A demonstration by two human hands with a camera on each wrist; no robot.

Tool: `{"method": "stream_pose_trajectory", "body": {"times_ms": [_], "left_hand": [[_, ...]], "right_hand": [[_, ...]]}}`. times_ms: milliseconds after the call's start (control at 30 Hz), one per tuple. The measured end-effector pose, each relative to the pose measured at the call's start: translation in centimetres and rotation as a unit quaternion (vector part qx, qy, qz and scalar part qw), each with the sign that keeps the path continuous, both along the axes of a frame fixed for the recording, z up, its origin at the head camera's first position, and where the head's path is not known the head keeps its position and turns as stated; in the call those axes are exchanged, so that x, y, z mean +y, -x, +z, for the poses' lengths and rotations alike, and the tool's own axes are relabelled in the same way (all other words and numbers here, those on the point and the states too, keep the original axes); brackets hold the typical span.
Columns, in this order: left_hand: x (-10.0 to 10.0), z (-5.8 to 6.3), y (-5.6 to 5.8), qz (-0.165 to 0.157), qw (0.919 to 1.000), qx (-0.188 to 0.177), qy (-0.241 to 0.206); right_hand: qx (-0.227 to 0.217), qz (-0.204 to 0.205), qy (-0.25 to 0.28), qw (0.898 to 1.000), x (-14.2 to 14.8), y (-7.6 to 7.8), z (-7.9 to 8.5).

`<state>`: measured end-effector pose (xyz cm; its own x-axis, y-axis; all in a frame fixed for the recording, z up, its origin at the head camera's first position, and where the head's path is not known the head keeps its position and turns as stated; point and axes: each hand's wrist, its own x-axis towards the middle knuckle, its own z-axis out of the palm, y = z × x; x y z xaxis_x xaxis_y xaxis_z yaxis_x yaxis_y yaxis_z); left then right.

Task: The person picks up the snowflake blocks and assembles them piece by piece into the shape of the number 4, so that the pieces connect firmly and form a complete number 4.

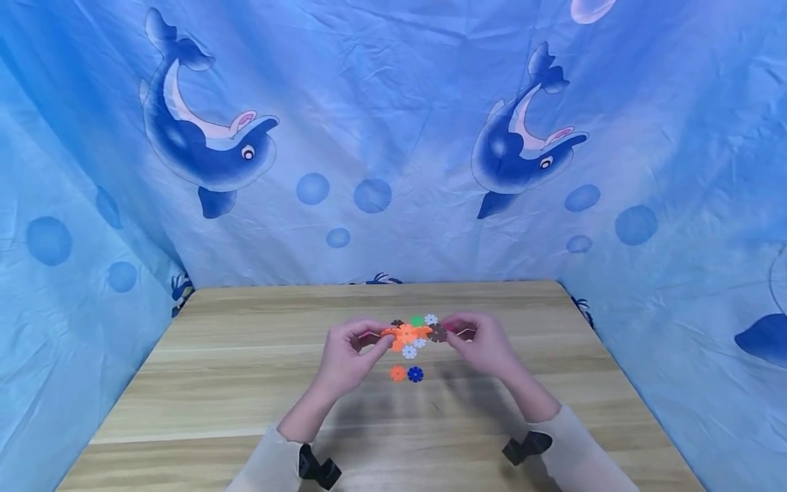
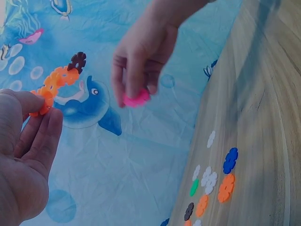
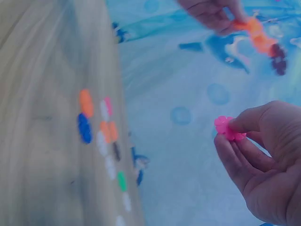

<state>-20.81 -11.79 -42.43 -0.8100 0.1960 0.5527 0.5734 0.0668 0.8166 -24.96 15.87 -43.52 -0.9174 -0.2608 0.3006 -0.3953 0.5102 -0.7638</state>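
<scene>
My left hand [image 1: 346, 355] pinches one end of a short chain of orange snowflake-shaped plastic discs [image 2: 59, 81] between thumb and fingers. At the chain's far end a dark brown snowflake disc [image 2: 78, 61] is joined on, facing the right hand. My right hand [image 1: 484, 344] pinches a pink snowflake disc [image 3: 223, 122] between its thumb and fingertips. Both wrist views show the pink disc apart from the chain. The two hands are held above the table, facing each other.
Loose discs lie on the wooden table [image 1: 233, 383] beneath the hands: a blue disc [image 1: 415, 374], an orange disc [image 1: 398, 374], a green disc [image 1: 417, 320], several white discs [image 3: 103, 143] and others. A blue dolphin-print cloth [image 1: 393, 137] hangs behind and along both sides.
</scene>
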Motion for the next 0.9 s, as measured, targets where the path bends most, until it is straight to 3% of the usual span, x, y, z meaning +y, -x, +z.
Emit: {"method": "stream_pose_trajectory", "body": {"times_ms": [200, 567, 733, 900], "left_hand": [[0.0, 0.2, 0.1, -0.001, 1.0000, -0.002, -0.001], [-0.7, 1.3, -0.1, 0.015, 0.9997, -0.005, -0.017], [-1.1, 1.1, -0.2, 0.020, 0.9996, -0.002, -0.019], [-1.4, 0.4, -0.7, 0.025, 0.9996, -0.002, -0.012]], "right_hand": [[-0.002, -0.005, 0.070, 0.998, -0.1, -0.9, 1.7], [0.026, 0.034, 0.081, 0.996, -1.3, -0.6, 3.3], [0.019, 0.057, 0.088, 0.994, -1.0, -0.8, 3.2], [0.027, 0.049, 0.096, 0.994, -0.3, -1.9, 2.7]]}}
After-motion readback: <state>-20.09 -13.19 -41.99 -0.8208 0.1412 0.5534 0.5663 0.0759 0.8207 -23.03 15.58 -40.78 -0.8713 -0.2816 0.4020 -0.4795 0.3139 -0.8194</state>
